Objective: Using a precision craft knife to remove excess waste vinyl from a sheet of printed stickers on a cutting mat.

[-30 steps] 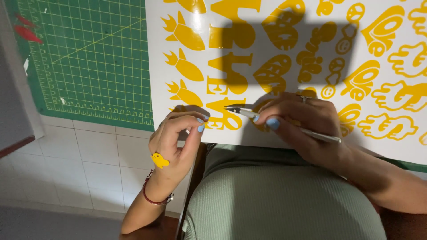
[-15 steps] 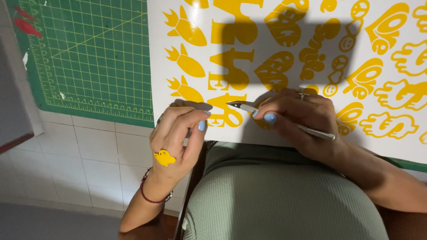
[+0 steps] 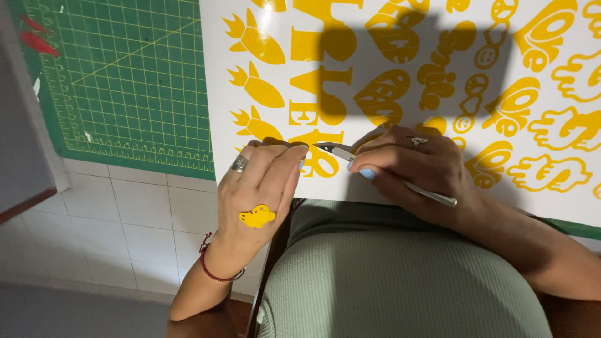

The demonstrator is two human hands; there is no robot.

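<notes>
Left hand (image 3: 263, 188) shifted flatter onto sticker sheet (image 3: 400, 75) edge, fingers spread, holding nothing, steadying it. Weeding tool (image 3: 388, 175) gripped pen-like by right hand (image 3: 413, 169), tip at yellow letters beside left fingertips.

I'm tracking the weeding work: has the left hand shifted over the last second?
Yes. The left hand has turned flatter, fingertips onto the sticker sheet's lower edge.
</notes>
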